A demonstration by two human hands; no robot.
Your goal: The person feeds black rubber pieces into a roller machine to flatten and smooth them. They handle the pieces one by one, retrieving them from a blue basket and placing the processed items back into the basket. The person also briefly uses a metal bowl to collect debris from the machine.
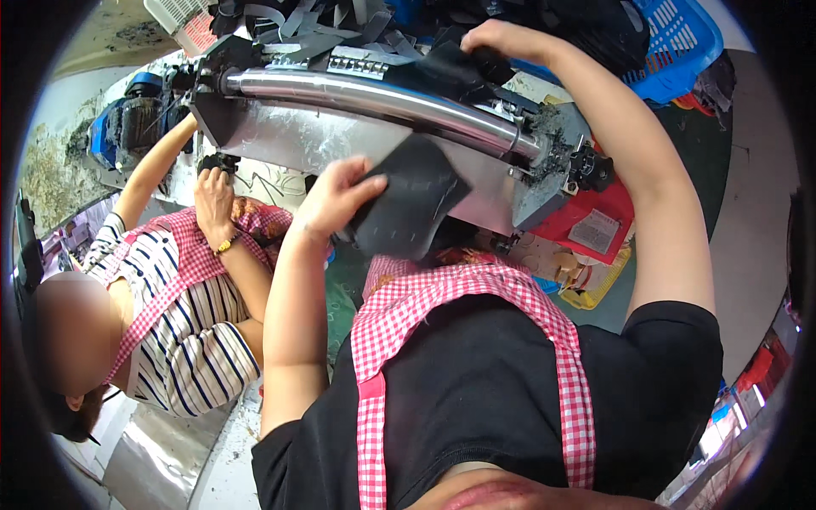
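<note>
My left hand (pixel 340 194) pinches a dark, flat piece of sheet material (pixel 410 197) with a few pale marks on it, thumb on top. It is held up in front of the metal roller (pixel 374 100) of a bench machine. Beyond the roller, my right hand (pixel 507 41) reaches over the machine's right end. Its fingers curl down at the edge of another black sheet piece (pixel 444 72), which lies behind the roller. Part of that grip is hidden.
To my left sits a co-worker in a striped shirt, one hand (pixel 214 202) near the machine's front. A blue motor (pixel 127 119) stands at its left end. Dark strips (pixel 306 21) pile up behind. A blue basket (pixel 680 51) and a red packet (pixel 586 225) lie on the right.
</note>
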